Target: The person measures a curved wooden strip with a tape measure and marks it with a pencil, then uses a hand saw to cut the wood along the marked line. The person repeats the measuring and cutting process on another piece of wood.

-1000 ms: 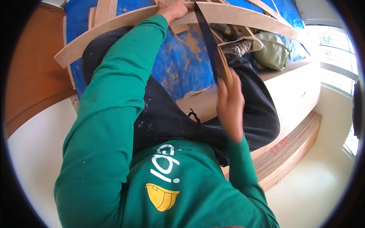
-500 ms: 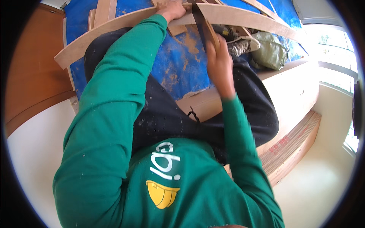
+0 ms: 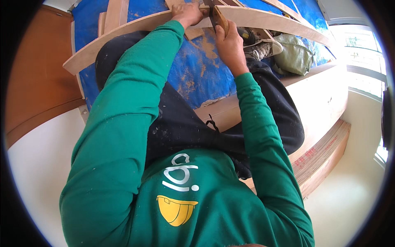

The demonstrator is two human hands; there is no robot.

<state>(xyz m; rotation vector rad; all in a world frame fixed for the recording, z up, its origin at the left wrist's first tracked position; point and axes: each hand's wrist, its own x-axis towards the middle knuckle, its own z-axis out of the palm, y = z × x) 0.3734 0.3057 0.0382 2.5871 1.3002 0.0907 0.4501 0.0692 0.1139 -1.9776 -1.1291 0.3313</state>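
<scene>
A long strip of pale plywood (image 3: 98,46) runs across the far side of my lap, looking bent in this wide view. My left hand (image 3: 189,14) grips its upper part near the middle, fingers curled over the wood. Just to the right, my right hand (image 3: 231,48) is wrapped round the wooden handle (image 3: 221,20) of a handsaw. The saw's dark blade (image 3: 212,15) stands across the strip, close to my left hand, with wood on both sides of it. The blade's far end is cut off by the upper picture edge.
Blue sheeting (image 3: 187,61) with sawdust covers the floor. A dark power tool (image 3: 247,36), a shoe (image 3: 265,48) and a green sack (image 3: 293,55) lie to the right. Other boards (image 3: 116,14) lie beyond the strip. Stacked sheets (image 3: 321,154) stand at right, a brown door (image 3: 39,61) at left.
My right hand has pushed the saw away from me, so its handle is now close to the strip. My left hand stays on the wood.
</scene>
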